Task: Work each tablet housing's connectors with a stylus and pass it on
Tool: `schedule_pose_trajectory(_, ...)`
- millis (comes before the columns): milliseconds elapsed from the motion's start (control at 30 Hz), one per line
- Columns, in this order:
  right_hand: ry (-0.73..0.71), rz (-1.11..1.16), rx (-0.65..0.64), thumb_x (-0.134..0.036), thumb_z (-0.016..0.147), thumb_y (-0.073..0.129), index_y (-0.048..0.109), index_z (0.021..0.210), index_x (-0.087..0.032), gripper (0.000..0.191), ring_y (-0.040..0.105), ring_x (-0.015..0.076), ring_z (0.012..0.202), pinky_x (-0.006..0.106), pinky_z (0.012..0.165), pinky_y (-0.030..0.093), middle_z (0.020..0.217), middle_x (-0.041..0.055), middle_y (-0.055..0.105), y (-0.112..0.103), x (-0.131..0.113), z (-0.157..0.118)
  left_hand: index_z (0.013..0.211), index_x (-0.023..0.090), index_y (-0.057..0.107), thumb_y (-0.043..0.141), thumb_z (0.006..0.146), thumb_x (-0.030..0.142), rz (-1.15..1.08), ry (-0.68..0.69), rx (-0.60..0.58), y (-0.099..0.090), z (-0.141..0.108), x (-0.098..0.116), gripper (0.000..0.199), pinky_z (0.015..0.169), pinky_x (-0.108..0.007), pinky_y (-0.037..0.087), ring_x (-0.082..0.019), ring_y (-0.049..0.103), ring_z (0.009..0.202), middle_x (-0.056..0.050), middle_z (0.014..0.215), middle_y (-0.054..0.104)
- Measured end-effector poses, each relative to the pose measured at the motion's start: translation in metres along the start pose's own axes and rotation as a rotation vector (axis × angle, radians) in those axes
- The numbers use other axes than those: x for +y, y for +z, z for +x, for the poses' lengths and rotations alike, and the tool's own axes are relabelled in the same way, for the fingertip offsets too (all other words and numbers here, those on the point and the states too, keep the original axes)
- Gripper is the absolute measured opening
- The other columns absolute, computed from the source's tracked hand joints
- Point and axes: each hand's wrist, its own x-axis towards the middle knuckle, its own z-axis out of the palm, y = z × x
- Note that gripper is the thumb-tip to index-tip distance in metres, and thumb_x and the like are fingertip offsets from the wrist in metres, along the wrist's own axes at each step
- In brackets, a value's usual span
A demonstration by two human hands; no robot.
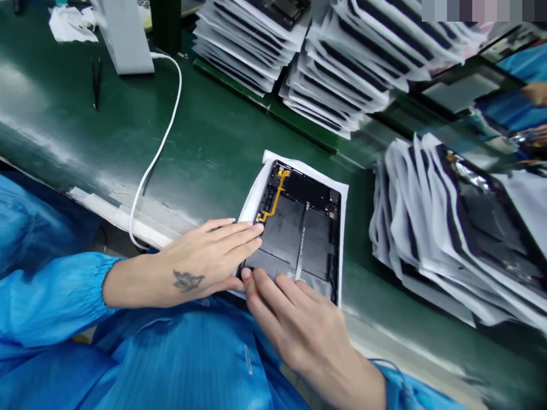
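A black tablet-like device (318, 228) with its inside exposed lies on a white sheet (344, 199) near the front edge of the green table. An orange flex cable (278, 196) runs down its upper left part. My left hand (213, 253) lies flat with fingers stretched out, their tips on the device's left edge. My right hand (299, 319) is over the device's lower end, its fingers bent and close together, fingertips touching near the lower left corner. Whether anything small is between those fingertips is hidden.
Stacks of devices between white sheets stand at the back (252, 48), back right (337, 74) and right (427, 228). Black tweezers (96, 85), a white stand (126, 40) and a white cable (164, 136) are at the left. Another person's hand (536, 94) shows far right.
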Motion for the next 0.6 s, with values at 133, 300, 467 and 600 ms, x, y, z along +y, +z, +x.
schedule_pose_trajectory(133, -0.037, 0.049, -0.011, -0.012, 0.102, 0.038, 0.069, 0.091, -0.015, 0.033, 0.054, 0.016, 0.064, 0.032, 0.051, 0.035, 0.08, 0.0044, 0.067, 0.001, 0.012, 0.003, 0.146, 0.009, 0.044, 0.042, 0.106, 0.045, 0.001, -0.012, -0.017, 0.002, -0.001, -0.001, 0.053, 0.119, -0.04, 0.036, -0.025, 0.042, 0.147, -0.016, 0.154, 0.047)
schedule_pose_trajectory(300, 0.165, 0.345, 0.059, -0.004, 0.097, 0.038, 0.065, 0.119, -0.016, 0.037, 0.066, 0.0149, 0.087, 0.024, 0.067, 0.051, 0.105, 0.0082, 0.071, 0.01, 0.022, -0.015, 0.151, 0.013, 0.038, 0.045, 0.105, 0.047, -0.024, -0.027, -0.019, 0.004, -0.002, -0.002, 0.058, 0.12, -0.041, 0.035, -0.023, 0.041, 0.147, -0.016, 0.155, 0.046)
schedule_pose_trajectory(467, 0.281, 0.318, 0.21, -0.004, 0.097, 0.044, 0.066, 0.119, -0.014, 0.033, 0.067, 0.0176, 0.089, 0.029, 0.076, 0.055, 0.105, 0.0102, 0.073, 0.024, 0.002, -0.028, 0.152, 0.014, 0.039, 0.043, 0.105, 0.047, 0.003, -0.024, -0.031, 0.004, -0.003, -0.003, 0.057, 0.122, -0.04, 0.032, -0.022, 0.039, 0.148, -0.014, 0.157, 0.044)
schedule_pose_trajectory(600, 0.27, 0.277, 0.256, -0.007, 0.099, 0.044, 0.068, 0.114, -0.013, 0.029, 0.065, 0.0168, 0.081, 0.028, 0.072, 0.053, 0.101, 0.009, 0.074, 0.029, -0.007, -0.021, 0.153, 0.014, 0.037, 0.049, 0.104, 0.043, 0.004, -0.027, -0.054, 0.002, -0.003, -0.003, 0.058, 0.121, -0.041, 0.034, -0.022, 0.037, 0.149, -0.014, 0.158, 0.042)
